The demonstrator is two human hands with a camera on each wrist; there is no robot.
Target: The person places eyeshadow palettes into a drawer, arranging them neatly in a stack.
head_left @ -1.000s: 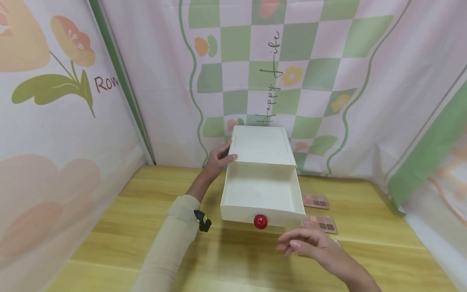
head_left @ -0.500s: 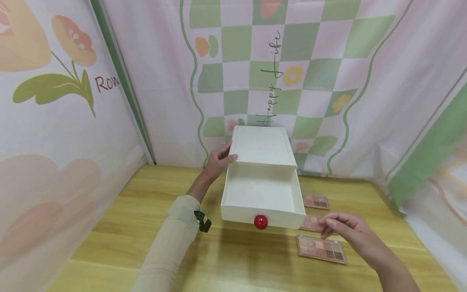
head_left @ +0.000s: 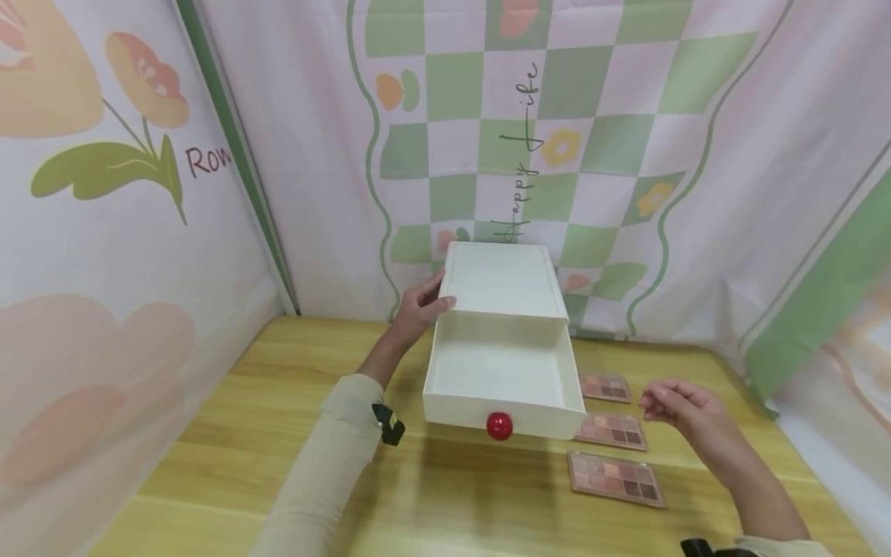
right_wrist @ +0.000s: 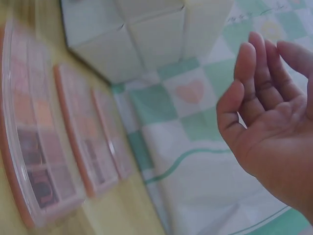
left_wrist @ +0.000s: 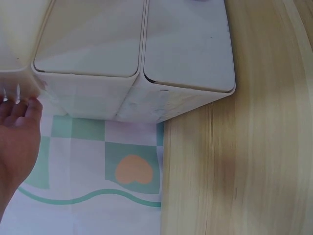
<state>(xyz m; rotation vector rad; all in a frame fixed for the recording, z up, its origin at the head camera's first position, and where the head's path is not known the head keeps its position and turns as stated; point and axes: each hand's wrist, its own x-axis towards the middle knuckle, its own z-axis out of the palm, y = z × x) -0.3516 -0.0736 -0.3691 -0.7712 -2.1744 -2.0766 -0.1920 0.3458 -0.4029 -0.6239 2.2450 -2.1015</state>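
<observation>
A white drawer cabinet (head_left: 501, 278) stands against the back curtain, its top drawer (head_left: 497, 371) pulled out with a bare inside. On the drawer front sits a round red knob (head_left: 500, 426). My left hand (head_left: 418, 309) grips the cabinet's upper left side, thumb over the top edge and fingers along the side. To the right of the drawer, my right hand (head_left: 685, 406) is raised with loosely bent fingers and nothing in it, as the right wrist view confirms. Nearest to it are three eyeshadow palettes (head_left: 605, 387), lined up front to back on the table beside the cabinet.
Two closed lower drawer fronts (left_wrist: 190, 44) show in the left wrist view. The wooden table (head_left: 230, 433) reaches around the cabinet. Printed curtains (head_left: 515, 124) hang behind and on both sides. A black wrist strap (head_left: 387, 424) is on my left sleeve.
My right hand has moved right and back, away from the drawer's front corner, uncovering the front palettes. The left hand keeps its grip, and the drawer stays pulled out.
</observation>
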